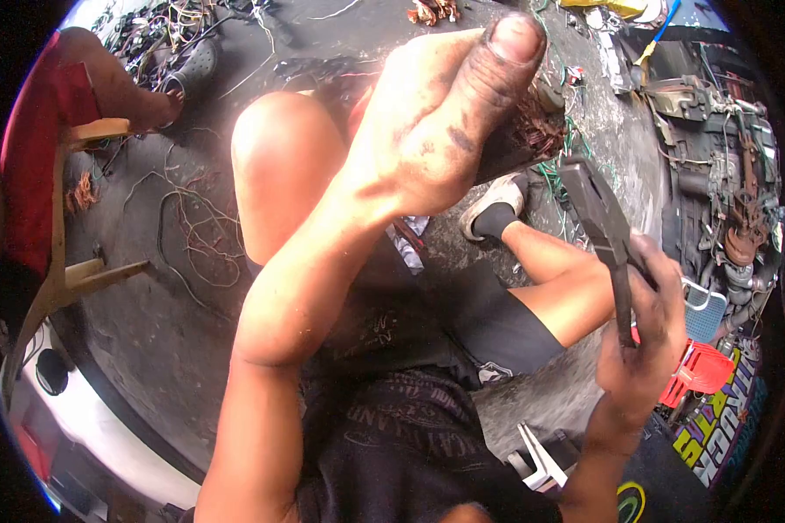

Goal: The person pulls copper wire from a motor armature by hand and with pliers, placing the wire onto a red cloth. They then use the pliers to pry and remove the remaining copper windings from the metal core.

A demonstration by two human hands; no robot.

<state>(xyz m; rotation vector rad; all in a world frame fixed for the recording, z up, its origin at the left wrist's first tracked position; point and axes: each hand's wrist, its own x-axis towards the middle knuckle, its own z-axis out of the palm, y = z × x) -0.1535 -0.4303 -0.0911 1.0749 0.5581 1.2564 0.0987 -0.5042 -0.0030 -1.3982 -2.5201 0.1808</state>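
Observation:
My left hand (436, 122) is raised close to the camera, with dark smudges on the skin. Its thumb lies against the side of the index finger, so it looks closed; the other fingers and anything in them are hidden. To the right, my right hand (650, 322) grips dark metal pliers (597, 205) by the handles. Their jaws point up and stand apart from my left hand. Beyond my left thumb, a bundle of reddish-brown wire strands (539, 131) is partly covered.
Loose thin wires (201, 227) lie on the dark floor, with a tangled cable heap (179, 35) at the back. A person's foot in a grey clog (196, 74) is at upper left. Greasy machine parts (715, 166) and a red plastic item (702, 370) are at right.

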